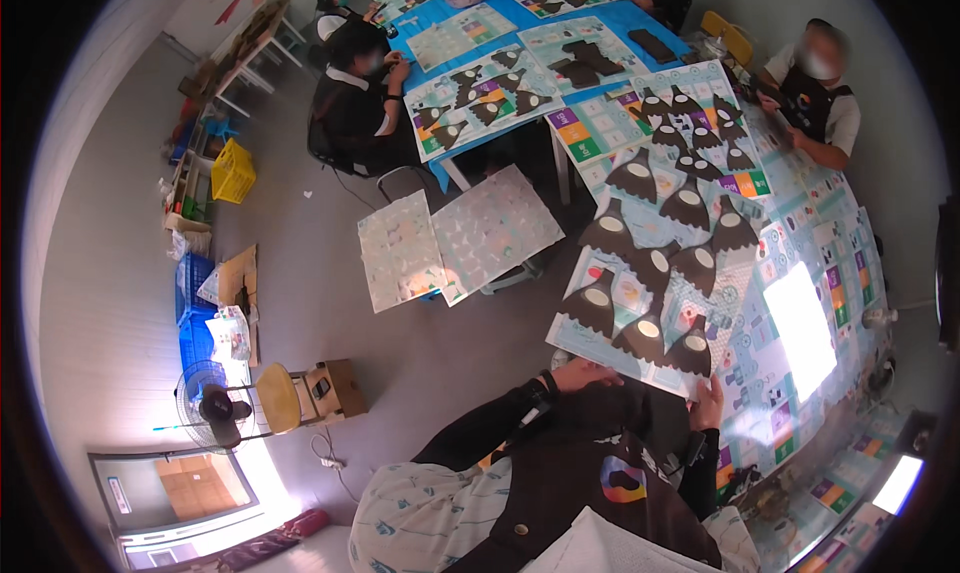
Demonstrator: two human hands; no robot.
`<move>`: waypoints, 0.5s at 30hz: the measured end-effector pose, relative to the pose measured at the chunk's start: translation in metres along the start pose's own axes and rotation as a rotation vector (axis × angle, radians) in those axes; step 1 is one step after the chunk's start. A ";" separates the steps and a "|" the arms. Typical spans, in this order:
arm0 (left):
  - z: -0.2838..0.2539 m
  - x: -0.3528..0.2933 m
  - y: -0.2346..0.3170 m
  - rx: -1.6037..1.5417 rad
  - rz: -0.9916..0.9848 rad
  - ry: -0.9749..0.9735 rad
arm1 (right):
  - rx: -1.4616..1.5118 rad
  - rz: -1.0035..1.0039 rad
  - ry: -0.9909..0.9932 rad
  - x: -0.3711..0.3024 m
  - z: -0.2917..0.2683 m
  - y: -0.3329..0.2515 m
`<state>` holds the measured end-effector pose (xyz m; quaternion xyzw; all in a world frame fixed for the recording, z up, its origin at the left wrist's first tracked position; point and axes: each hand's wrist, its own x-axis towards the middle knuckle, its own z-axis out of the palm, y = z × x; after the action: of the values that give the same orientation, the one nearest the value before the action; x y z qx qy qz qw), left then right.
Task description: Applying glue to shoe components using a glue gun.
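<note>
Seen from the middle of the view, the board [572, 339] sits at 3 o'clock, strewn with dark pieces [588, 305]. Taking the board's own middle as the dial, the right hand [708, 403] has its grip closed on the edge at 5 o'clock; the left hand [588, 374] is at the edge at 7 o'clock, its fingers partly hidden, so I cannot tell whether that grip is closed. With both hands at the near edge, the far end could sag or tip, and the pieces, apparently loose, might slide and bunch up. Knocking the second board [752, 185] at 1 o'clock could jolt pieces off either one.
</note>
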<state>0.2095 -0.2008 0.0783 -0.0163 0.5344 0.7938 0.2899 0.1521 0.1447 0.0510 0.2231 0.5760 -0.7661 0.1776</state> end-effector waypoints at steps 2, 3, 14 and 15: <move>0.005 -0.001 -0.005 -0.053 -0.016 0.007 | -0.015 0.012 -0.063 0.008 0.005 -0.008; 0.006 0.000 -0.006 -0.154 0.017 0.042 | -0.051 0.028 -0.082 0.014 0.007 -0.012; 0.012 0.011 -0.018 -0.445 0.022 0.129 | -0.086 0.038 -0.160 0.045 0.002 -0.019; 0.010 0.008 -0.020 -0.475 -0.016 0.168 | -0.092 0.039 -0.195 0.045 -0.002 -0.019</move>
<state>0.2153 -0.1841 0.0634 -0.1543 0.3551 0.8906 0.2388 0.1048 0.1517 0.0416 0.1502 0.5862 -0.7532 0.2578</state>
